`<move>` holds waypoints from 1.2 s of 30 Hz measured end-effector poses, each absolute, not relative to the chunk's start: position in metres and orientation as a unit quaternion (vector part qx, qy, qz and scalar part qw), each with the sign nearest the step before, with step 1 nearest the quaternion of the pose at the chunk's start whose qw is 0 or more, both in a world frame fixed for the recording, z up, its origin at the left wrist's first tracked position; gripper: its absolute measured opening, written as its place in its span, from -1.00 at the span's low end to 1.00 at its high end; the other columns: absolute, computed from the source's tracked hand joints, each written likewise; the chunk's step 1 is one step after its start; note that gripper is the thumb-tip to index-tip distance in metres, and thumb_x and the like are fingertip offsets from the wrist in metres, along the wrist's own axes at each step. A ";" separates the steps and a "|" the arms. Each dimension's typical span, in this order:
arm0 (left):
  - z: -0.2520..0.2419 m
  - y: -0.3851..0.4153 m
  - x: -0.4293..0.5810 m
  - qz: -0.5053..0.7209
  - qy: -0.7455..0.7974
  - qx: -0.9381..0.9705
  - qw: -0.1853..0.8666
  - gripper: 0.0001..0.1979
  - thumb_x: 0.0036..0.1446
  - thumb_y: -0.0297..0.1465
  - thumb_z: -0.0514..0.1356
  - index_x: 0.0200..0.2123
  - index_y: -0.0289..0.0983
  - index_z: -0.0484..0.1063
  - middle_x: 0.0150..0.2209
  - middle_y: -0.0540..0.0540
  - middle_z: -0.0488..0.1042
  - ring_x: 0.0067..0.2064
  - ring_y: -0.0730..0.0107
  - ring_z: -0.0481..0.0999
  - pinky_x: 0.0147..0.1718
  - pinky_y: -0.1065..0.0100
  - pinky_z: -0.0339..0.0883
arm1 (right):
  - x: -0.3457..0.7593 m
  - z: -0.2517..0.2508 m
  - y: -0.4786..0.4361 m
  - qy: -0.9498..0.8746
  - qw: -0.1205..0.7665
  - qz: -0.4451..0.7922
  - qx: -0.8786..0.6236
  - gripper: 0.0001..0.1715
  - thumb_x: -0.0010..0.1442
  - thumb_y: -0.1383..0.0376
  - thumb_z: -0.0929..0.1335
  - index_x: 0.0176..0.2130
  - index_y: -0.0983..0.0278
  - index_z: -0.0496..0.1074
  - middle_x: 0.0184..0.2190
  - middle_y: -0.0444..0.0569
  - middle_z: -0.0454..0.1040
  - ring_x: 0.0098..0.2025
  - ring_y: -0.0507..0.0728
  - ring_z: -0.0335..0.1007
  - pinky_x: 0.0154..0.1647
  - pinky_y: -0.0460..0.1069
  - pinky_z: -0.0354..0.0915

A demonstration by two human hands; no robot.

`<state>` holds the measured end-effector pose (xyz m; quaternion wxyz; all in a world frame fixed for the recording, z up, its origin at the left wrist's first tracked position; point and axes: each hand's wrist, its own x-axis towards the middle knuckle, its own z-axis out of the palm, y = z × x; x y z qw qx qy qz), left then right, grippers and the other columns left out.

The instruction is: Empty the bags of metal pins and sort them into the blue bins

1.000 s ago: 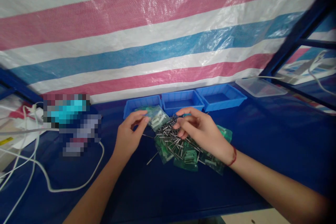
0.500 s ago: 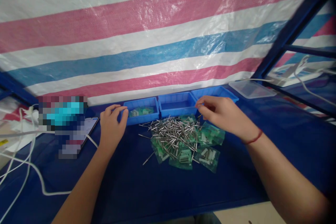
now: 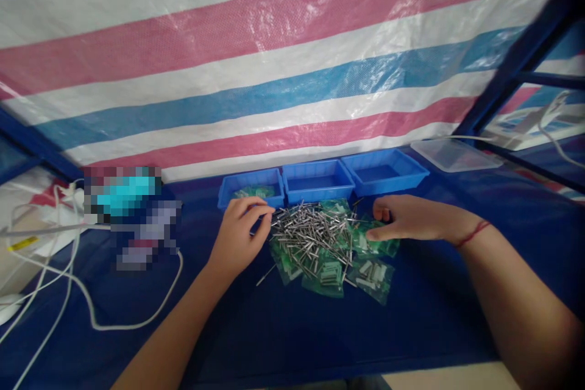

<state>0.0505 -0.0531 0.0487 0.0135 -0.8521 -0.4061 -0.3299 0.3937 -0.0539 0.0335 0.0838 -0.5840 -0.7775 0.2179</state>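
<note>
Left hand [image 3: 240,237], right hand [image 3: 414,219], metal pins [image 3: 311,231] between.
Left fingers [image 3: 256,214] nearly meeting, grip unclear from here; right fingers [image 3: 382,232] parted, bare.

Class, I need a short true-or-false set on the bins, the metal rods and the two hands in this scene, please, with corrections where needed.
1. Three blue ribbed plastic bins stand behind a pile of thin silver metal rods. True.
2. Green-tinted clear plastic packets lie in the right-hand bin. False: some lie in the left-hand bin, others around the pile.
3. The right wrist wears a thin red cord. True.
4. The left hand is inside the middle bin. False: it is at the pile's left side.
5. A flat translucent plastic lid or tray lies right of the bins. True.
</note>
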 end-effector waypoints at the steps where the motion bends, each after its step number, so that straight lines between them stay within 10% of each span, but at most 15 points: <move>1: 0.048 -0.054 0.051 -0.328 -0.401 -0.855 0.006 -0.83 0.22 -0.43 0.10 -0.21 -0.23 0.49 -0.15 -0.11 0.45 -0.07 0.28 0.40 0.00 0.21 0.23 | 0.392 0.033 -0.054 -0.777 0.066 0.226 -0.583 -0.49 -0.05 -0.13 0.38 -0.47 0.27 0.40 -0.57 -0.10 0.43 -0.54 0.04 0.28 -0.56 -0.07 0.07; 10: 0.046 -0.055 0.052 -0.329 -0.381 -0.863 -0.028 -0.83 0.21 -0.45 0.10 -0.22 -0.21 0.49 -0.17 -0.11 0.46 -0.10 0.30 0.42 -0.03 0.22 0.27 | 0.384 0.035 -0.065 -0.771 0.108 0.231 -0.584 -0.26 -0.14 0.04 0.46 0.00 0.30 0.36 -0.17 0.10 0.47 -0.20 0.23 0.41 -0.21 0.05 0.32; 17: 0.045 -0.056 0.054 -0.318 -0.377 -0.868 -0.048 -0.82 0.21 -0.44 0.09 -0.23 -0.20 0.50 -0.18 -0.11 0.49 -0.10 0.28 0.45 -0.05 0.22 0.29 | 0.385 0.045 -0.066 -0.779 0.132 0.244 -0.562 -0.70 -0.04 0.36 0.32 -0.22 0.27 0.36 -0.34 -0.01 0.50 -0.34 0.13 0.41 -0.34 -0.02 0.27; 26: 0.045 -0.061 0.059 -0.314 -0.405 -0.854 -0.091 -0.82 0.22 -0.41 0.09 -0.18 -0.20 0.49 -0.19 -0.10 0.50 -0.10 0.28 0.45 -0.05 0.24 0.27 | 0.372 0.072 -0.067 -0.763 0.271 0.207 -0.550 -0.85 0.15 0.27 0.26 -0.39 0.25 0.39 -0.47 -0.10 0.40 -0.43 0.06 0.29 -0.41 -0.03 0.21; 36: 0.051 -0.090 0.084 -0.288 -0.437 -0.815 -0.249 -0.74 0.22 -0.24 0.10 -0.13 -0.20 0.48 -0.35 -0.03 0.53 -0.34 0.36 0.47 -0.32 0.39 0.30 | 0.287 0.052 -0.085 -0.630 0.391 0.557 -0.375 -0.69 0.14 0.08 0.36 -0.17 0.17 0.47 -0.39 -0.10 0.42 -0.43 0.04 0.37 -0.61 -0.10 0.39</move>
